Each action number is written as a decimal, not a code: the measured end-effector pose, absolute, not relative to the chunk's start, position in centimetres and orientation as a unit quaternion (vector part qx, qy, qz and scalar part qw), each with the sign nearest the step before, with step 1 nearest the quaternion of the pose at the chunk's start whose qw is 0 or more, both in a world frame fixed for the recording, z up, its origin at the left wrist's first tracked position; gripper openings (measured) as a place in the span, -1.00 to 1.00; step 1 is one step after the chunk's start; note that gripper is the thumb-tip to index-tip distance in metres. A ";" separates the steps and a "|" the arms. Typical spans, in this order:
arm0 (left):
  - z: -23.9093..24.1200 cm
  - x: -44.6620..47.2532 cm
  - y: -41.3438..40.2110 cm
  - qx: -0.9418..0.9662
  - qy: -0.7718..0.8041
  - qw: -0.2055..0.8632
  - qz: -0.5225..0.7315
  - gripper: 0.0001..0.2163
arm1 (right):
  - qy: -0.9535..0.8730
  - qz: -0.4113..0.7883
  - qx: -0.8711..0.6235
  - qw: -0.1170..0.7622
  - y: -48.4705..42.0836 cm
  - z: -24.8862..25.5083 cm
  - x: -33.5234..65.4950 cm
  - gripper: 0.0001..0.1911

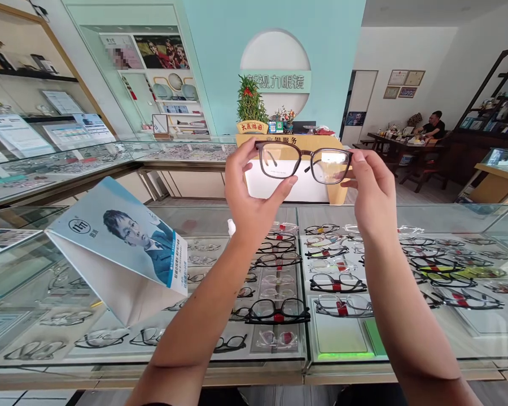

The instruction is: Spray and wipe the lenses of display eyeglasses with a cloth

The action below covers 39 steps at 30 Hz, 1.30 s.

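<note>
I hold a pair of dark-framed glasses [303, 162] up at chest height over a glass display counter [220, 221]. My left hand [249, 189] pinches the left end of the frame between thumb and fingers. My right hand [370, 189] grips the right end the same way. The lenses face me, and the shop shows through them.
Under the counter glass lie several rows of glasses frames [279, 309] on white trays. A tent-shaped printed sign [122, 248] stands on the counter at left. More display cases [59, 163] run along the left wall. A reception desk [292, 169] stands behind, and a person sits at a table [434, 128] far right.
</note>
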<state>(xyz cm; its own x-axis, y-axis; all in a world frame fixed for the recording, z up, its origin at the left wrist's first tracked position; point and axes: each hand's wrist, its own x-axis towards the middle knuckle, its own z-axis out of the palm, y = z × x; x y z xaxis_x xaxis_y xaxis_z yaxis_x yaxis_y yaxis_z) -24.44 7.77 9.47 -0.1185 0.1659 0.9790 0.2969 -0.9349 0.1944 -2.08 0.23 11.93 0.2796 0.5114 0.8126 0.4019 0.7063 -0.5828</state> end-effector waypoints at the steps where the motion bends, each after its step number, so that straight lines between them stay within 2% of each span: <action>1: 9.5 -24.4 8.0 -0.663 -0.168 0.047 -0.728 -0.15 | -0.597 0.028 -0.376 0.708 -0.1 12.1 -2.3 -0.55; 5: 9.2 -24.2 9.6 -0.659 -0.134 0.025 -0.740 -0.13 | -0.613 0.010 -0.345 0.711 -0.9 12.5 -3.2 -0.57; 12: 8.3 -23.5 11.5 -0.680 -0.129 -0.038 -0.721 -0.11 | -0.634 0.073 -0.320 0.701 -0.5 12.2 -3.4 -0.51; 16: 7.7 -23.2 11.6 -0.686 -0.145 -0.028 -0.712 -0.09 | -0.608 0.105 -0.328 0.715 -0.3 12.2 -3.3 -0.55; 21: 7.6 -23.1 11.8 -0.693 -0.143 -0.030 -0.706 -0.06 | -0.620 0.087 -0.346 0.699 0.0 12.1 -2.9 -0.54; 26: 8.4 -23.9 10.9 -0.700 -0.141 -0.024 -0.700 -0.16 | -0.611 0.034 -0.368 0.700 -0.5 12.6 -2.0 -0.74; 30: 9.4 -24.6 9.1 -0.729 -0.156 0.029 -0.666 -0.22 | -0.674 -0.019 -0.370 0.640 -1.3 13.2 -1.7 -0.88; 35: 10.3 -24.6 7.3 -0.757 -0.163 0.070 -0.629 -0.29 | -0.721 -0.010 -0.354 0.596 -1.1 13.1 -1.7 -0.91; 39: 10.4 -24.5 6.6 -0.771 -0.157 0.053 -0.615 -0.27 | -0.730 0.020 -0.341 0.592 -0.8 13.0 -1.5 -0.89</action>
